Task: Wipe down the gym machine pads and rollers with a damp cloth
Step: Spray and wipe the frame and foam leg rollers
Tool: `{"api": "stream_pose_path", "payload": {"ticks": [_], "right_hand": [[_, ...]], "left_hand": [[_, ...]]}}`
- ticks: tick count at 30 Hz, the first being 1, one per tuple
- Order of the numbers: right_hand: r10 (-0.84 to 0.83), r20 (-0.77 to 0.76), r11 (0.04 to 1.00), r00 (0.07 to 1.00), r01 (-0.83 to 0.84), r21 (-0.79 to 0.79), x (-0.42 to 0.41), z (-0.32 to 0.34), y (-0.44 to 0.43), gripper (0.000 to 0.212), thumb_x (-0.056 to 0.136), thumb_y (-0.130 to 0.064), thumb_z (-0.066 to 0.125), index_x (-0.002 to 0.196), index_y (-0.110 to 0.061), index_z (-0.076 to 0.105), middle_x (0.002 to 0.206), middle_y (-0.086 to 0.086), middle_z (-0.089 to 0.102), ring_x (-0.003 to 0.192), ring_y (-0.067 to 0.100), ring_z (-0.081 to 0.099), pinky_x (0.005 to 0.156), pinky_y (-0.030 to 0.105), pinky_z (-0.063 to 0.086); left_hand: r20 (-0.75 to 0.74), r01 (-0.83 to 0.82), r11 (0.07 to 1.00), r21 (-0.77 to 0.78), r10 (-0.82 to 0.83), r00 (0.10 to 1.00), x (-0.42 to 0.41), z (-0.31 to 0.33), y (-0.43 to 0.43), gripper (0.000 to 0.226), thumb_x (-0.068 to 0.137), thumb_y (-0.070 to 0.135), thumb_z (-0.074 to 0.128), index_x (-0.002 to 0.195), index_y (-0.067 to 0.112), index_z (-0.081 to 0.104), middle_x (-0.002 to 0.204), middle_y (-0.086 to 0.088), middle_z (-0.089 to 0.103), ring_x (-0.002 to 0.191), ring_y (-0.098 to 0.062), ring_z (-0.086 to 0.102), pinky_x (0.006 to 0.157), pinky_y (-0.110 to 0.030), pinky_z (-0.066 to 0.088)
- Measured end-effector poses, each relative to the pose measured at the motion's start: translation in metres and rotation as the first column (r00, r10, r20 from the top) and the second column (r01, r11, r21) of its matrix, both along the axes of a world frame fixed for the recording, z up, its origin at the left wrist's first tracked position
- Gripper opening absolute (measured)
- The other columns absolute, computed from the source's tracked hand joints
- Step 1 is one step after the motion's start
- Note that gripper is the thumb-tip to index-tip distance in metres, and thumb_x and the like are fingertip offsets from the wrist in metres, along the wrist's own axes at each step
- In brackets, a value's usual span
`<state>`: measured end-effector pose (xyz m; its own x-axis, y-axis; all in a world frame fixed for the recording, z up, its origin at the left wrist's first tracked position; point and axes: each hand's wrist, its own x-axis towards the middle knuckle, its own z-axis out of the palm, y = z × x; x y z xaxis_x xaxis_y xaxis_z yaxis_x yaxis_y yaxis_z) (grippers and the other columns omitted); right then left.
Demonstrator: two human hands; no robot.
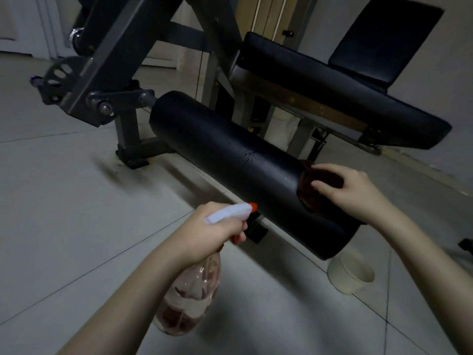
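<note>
Gym machine (107, 60) is observed standing on the tiled floor (64, 201), its grey steel frame occupying the upper left of the view. A black seat pad (332, 93) is seen at the upper right, with a back pad (384, 39) raised behind it. The roller (230, 155), a long black cylinder, is carried on a steel arm at its far end and lies below and in front of the seat pad; a few droplets are noted near its middle. The covering is judged to be smooth vinyl over soft foam, likely to give under pressure and to be slippery where wet; the roller may also turn on its axle, so steadying at the near end would be advisable while it is wiped. A clear spray bottle (189, 298), holding a low level of liquid, is held by the left hand (212, 231), whose fingers are wrapped round the neck and trigger, the nozzle being directed at the roller. A pale cup (350, 272) is found on the floor just under the roller's near end. A dark reddish cloth (307, 190), soft and light, is pressed against the roller close to that end by the right hand (350, 190), with the fingers curled over it and the thumb laid against it.
</note>
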<state>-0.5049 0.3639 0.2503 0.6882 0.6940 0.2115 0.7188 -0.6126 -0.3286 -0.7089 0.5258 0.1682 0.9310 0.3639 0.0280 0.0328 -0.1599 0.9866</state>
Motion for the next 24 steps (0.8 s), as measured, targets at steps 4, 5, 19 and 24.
{"api": "stream_pose_path", "payload": {"ticks": [4,5,19,24], "right_hand": [[-0.017,-0.038,1.0,0.999,0.017,-0.01,0.005,0.002,0.004,0.034,0.089,-0.032,0.061,0.123,-0.03,0.059,0.106,-0.009,0.057,0.103,0.01,0.052,0.086,0.025,0.042],[-0.021,-0.038,1.0,0.999,0.021,-0.001,0.006,0.002,0.005,0.033,0.089,-0.033,0.061,0.122,-0.03,0.06,0.106,-0.009,0.058,0.103,0.01,0.052,0.088,0.026,0.043],[-0.059,0.07,0.992,0.996,0.051,0.113,0.003,-0.013,0.005,0.032,0.088,-0.036,0.06,0.119,-0.028,0.062,0.119,-0.002,0.064,0.112,0.02,0.057,0.098,0.039,0.046],[-0.032,0.083,0.994,0.996,0.023,0.105,0.003,-0.013,0.001,0.033,0.088,-0.033,0.061,0.12,-0.026,0.061,0.12,-0.002,0.063,0.112,0.018,0.056,0.096,0.035,0.046]], "left_hand": [[-0.036,0.019,0.998,0.06,-0.017,0.999,0.002,0.003,-0.009,0.028,0.089,0.024,0.055,0.071,0.004,0.062,0.067,-0.003,0.065,0.052,-0.003,0.048,0.052,-0.014,0.034],[-0.042,0.031,0.997,0.065,-0.028,0.999,0.002,0.004,-0.01,0.033,0.088,0.03,0.055,0.07,0.003,0.061,0.065,-0.002,0.064,0.05,-0.004,0.047,0.053,-0.015,0.035],[-0.091,0.175,0.971,0.163,-0.162,0.983,0.0,-0.003,-0.015,0.034,0.089,0.035,0.054,0.068,0.009,0.061,0.073,-0.009,0.066,0.053,-0.002,0.047,0.059,-0.022,0.037],[-0.095,0.121,0.985,0.123,-0.11,0.989,-0.001,-0.005,-0.01,0.029,0.091,0.03,0.055,0.087,0.006,0.069,0.076,-0.007,0.069,0.05,0.003,0.049,0.06,-0.017,0.038]]}}
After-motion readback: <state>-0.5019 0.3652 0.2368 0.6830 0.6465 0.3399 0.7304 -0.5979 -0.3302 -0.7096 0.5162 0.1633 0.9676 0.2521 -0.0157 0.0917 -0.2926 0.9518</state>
